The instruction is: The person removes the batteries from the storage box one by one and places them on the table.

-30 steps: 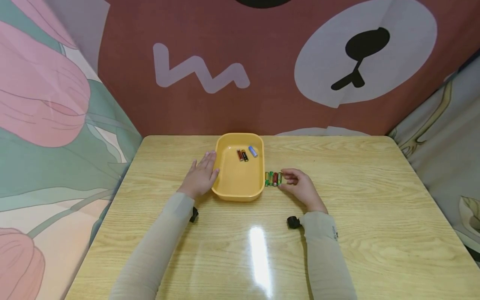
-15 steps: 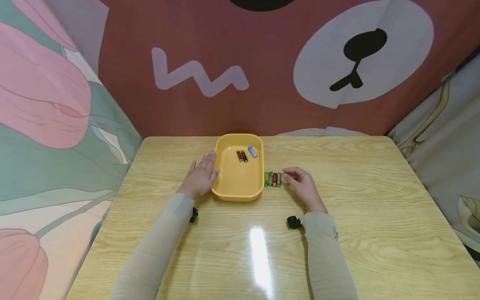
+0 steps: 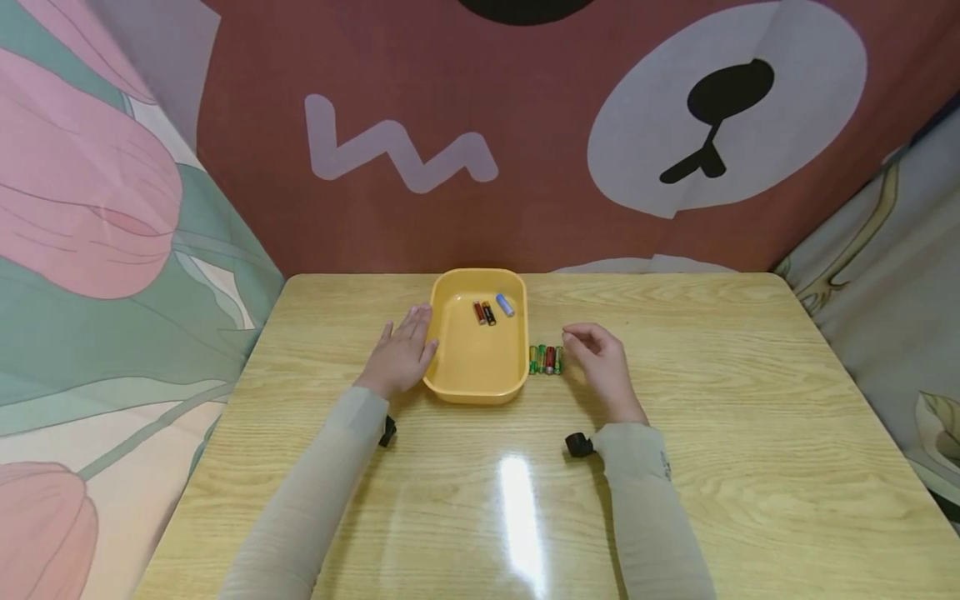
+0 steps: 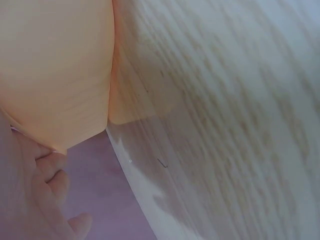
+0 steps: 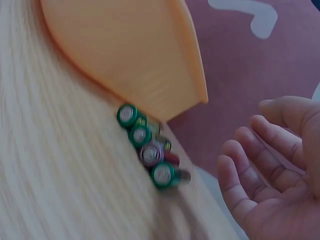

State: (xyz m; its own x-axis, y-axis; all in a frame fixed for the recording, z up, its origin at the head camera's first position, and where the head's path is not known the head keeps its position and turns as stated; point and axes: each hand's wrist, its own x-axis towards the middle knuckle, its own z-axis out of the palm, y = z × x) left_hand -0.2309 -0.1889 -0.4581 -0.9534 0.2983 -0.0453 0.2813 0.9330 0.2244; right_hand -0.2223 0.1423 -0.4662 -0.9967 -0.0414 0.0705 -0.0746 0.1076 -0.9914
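A yellow plastic tray (image 3: 476,393) stands near the table's back edge. Inside it, toward the far end, lie a brownish-red battery (image 3: 479,312), a black battery (image 3: 489,313) and a blue battery (image 3: 505,305). Straight fingers of my left hand (image 3: 397,358) rest against the tray's left wall, seen close up in the left wrist view (image 4: 55,65). Outside the right wall, several batteries form a side-by-side row, green ones with a red battery (image 3: 550,360) among them. Just right of that row, my right hand (image 3: 606,371) hovers with loosely bent fingers; the right wrist view shows nothing in it.
The wooden table (image 3: 750,433) stretches out to both sides and toward me. A patterned cloth (image 3: 525,217) hangs behind its back edge, with more cloth at the left and right. Small black cameras (image 3: 579,445) sit at the wrists.
My right hand has drawn off the end of the battery row and moved slightly up and away, its fingers coming closer together. The left hand, tray and batteries stay put.
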